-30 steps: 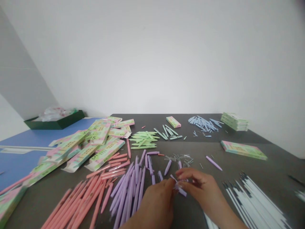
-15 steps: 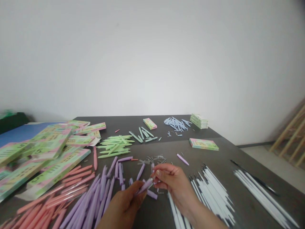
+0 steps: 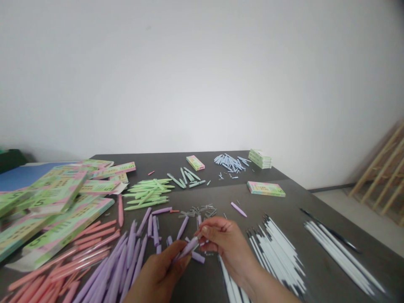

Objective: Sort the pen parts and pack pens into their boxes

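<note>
My left hand (image 3: 164, 269) is closed around the lower end of a short purple pen barrel (image 3: 188, 248) that slants up to the right. My right hand (image 3: 222, 242) pinches at the barrel's upper end; whether a small part sits between its fingers I cannot make out. Both hands hover just above the dark table (image 3: 284, 202), near its front edge. A heap of small grey springs (image 3: 197, 210) lies right behind them. Loose purple barrels (image 3: 126, 261) lie to the left. White refills (image 3: 277, 248) fan out to the right.
Pink barrels (image 3: 63, 265) and a pile of green-and-pink packs (image 3: 57, 202) fill the left. Green barrels (image 3: 148, 191), blue parts (image 3: 230, 162) and more packs (image 3: 265, 188) lie further back. More white refills (image 3: 337, 248) lie at the right, wooden slats (image 3: 381, 176) beyond the table.
The view swung right, then steadied. My hands went from fumbling with small pieces to holding a purple barrel slanted between them. They have drifted slightly left and down.
</note>
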A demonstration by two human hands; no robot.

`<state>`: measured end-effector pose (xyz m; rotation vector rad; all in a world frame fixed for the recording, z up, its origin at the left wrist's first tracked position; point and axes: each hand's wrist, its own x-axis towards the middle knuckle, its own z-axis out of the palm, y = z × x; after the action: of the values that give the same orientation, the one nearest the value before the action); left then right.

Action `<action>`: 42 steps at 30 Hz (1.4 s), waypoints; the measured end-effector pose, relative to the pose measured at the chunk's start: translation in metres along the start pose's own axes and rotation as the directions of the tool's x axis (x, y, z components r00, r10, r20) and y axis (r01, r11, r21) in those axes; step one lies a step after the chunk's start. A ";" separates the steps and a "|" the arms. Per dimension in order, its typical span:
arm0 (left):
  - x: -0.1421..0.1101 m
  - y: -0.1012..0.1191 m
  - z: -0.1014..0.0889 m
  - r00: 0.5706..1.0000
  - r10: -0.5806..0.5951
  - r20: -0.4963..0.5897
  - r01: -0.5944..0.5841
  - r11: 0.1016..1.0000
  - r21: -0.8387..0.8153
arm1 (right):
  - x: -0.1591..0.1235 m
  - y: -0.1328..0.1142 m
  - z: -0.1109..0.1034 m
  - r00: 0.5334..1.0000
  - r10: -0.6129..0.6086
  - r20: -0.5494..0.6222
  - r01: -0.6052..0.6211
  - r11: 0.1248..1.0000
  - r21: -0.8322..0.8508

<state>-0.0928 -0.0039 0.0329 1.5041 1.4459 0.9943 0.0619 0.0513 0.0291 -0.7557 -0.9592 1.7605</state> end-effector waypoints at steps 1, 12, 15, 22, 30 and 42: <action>0.000 0.000 0.000 1.000 -0.005 0.000 0.005 1.000 -0.011 | 0.000 0.000 0.001 1.000 -0.004 -0.004 0.004 1.000 -0.002; 0.001 0.003 -0.002 0.998 -0.013 0.059 0.013 1.000 0.003 | 0.001 0.000 -0.001 0.993 -0.120 -0.015 0.116 0.976 -0.184; 0.001 0.000 -0.003 0.998 -0.001 0.070 -0.002 0.999 0.043 | 0.001 -0.001 -0.002 0.987 -0.162 -0.017 0.152 0.955 -0.256; 0.001 0.000 -0.005 0.995 0.021 0.098 -0.030 0.995 0.093 | -0.001 -0.006 -0.001 0.994 -0.112 0.005 0.110 0.968 -0.224; 0.002 -0.001 -0.004 0.993 0.009 0.116 -0.014 0.999 0.038 | 0.000 -0.005 -0.002 0.983 -0.183 0.004 0.175 0.932 -0.319; 0.000 0.019 -0.012 0.865 -0.317 0.388 0.501 0.578 -0.644 | -0.002 -0.009 0.002 1.000 -0.003 -0.020 0.004 1.000 0.025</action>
<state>-0.0967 -0.0042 0.0552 0.6065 0.9618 0.8982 0.0647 0.0504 0.0379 -0.7539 -0.9223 1.7559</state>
